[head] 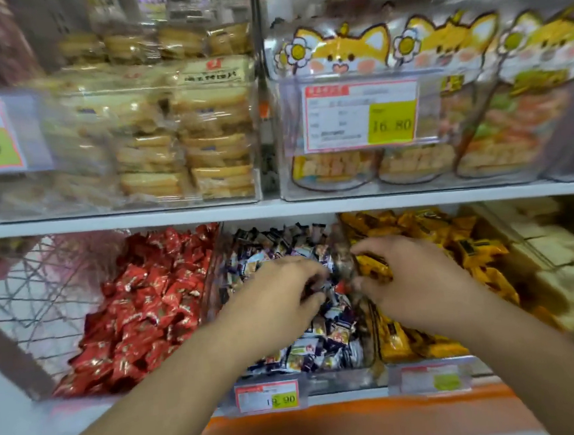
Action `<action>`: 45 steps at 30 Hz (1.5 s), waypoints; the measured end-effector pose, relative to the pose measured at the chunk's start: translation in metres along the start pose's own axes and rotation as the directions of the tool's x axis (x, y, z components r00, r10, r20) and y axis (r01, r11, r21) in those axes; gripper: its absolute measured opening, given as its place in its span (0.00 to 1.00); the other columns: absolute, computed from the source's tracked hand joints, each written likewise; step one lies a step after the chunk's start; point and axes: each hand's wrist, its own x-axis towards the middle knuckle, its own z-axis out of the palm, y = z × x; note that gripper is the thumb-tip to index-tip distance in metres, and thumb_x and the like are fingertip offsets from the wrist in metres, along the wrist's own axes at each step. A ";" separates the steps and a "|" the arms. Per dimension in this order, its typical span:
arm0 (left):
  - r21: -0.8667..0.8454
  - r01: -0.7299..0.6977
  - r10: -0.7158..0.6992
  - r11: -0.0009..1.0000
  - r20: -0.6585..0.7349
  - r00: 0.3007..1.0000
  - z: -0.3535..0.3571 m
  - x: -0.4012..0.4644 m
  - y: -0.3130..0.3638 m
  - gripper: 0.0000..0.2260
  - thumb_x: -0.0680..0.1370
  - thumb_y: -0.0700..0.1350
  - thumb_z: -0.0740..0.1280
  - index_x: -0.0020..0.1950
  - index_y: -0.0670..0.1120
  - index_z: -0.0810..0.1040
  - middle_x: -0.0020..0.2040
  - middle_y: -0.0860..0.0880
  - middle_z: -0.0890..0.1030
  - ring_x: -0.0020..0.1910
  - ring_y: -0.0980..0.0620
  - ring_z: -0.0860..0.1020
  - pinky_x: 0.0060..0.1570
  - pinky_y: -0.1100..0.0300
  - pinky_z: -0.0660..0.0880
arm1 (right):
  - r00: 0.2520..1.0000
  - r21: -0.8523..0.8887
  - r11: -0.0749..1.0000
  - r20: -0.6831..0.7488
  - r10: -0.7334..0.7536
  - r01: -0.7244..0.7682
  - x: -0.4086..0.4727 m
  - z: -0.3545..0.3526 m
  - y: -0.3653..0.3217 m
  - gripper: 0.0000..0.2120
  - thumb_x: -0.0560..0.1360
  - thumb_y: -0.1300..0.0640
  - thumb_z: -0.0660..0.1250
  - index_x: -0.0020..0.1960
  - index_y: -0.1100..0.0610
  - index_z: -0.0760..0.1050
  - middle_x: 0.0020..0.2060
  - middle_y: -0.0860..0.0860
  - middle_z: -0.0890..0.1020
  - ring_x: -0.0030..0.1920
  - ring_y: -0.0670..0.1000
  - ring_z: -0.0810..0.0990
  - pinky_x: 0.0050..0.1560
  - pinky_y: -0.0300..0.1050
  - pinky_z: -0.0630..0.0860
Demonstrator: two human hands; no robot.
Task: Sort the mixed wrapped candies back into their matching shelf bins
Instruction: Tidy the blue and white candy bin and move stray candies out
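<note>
Three clear bins sit side by side on the lower shelf. The left bin holds red wrapped candies [141, 307], the middle bin holds dark purple and white candies [326, 344], and the right bin holds yellow-orange candies [452, 238]. My left hand [278, 297] is down in the middle bin with its fingers curled round some of the dark candies. My right hand [417, 275] hovers over the divider between the middle and right bins and grips a yellow-orange candy [373, 267]. The picture is blurred by motion.
Above, the upper shelf [278, 207] carries clear boxes of packed biscuits [183, 136] and cat-printed snack bags [441, 102] with price tags. A wire basket [34, 299] stands at the lower left. Pale packets [563, 257] fill a bin at far right. Price labels [267, 395] hang on the front edge.
</note>
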 end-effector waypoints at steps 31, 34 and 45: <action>0.045 -0.131 0.120 0.990 0.194 0.974 0.019 0.028 0.003 0.12 0.79 0.57 0.69 0.61 0.57 0.80 0.55 0.58 0.79 0.54 0.56 0.78 0.55 0.55 0.78 | 0.999 0.079 0.997 -0.045 -0.005 0.008 0.005 0.002 0.003 0.23 0.80 0.47 0.69 0.73 0.46 0.70 0.70 0.48 0.75 0.49 0.47 0.77 0.50 0.40 0.77; 0.082 -0.110 0.083 0.991 0.280 0.956 0.028 0.025 0.002 0.13 0.78 0.59 0.70 0.60 0.57 0.82 0.53 0.57 0.82 0.49 0.56 0.80 0.50 0.55 0.80 | 0.999 0.076 0.997 -0.035 -0.008 0.011 0.005 0.002 0.004 0.23 0.81 0.47 0.69 0.74 0.46 0.69 0.71 0.47 0.73 0.59 0.50 0.79 0.53 0.41 0.76; 0.268 -0.174 0.104 0.948 0.255 0.961 0.007 0.015 -0.024 0.10 0.80 0.56 0.69 0.60 0.59 0.84 0.56 0.63 0.84 0.54 0.62 0.81 0.60 0.61 0.77 | 0.999 0.089 0.996 -0.037 -0.007 0.010 0.006 0.004 0.004 0.24 0.80 0.46 0.70 0.74 0.47 0.69 0.72 0.46 0.74 0.65 0.50 0.78 0.61 0.44 0.77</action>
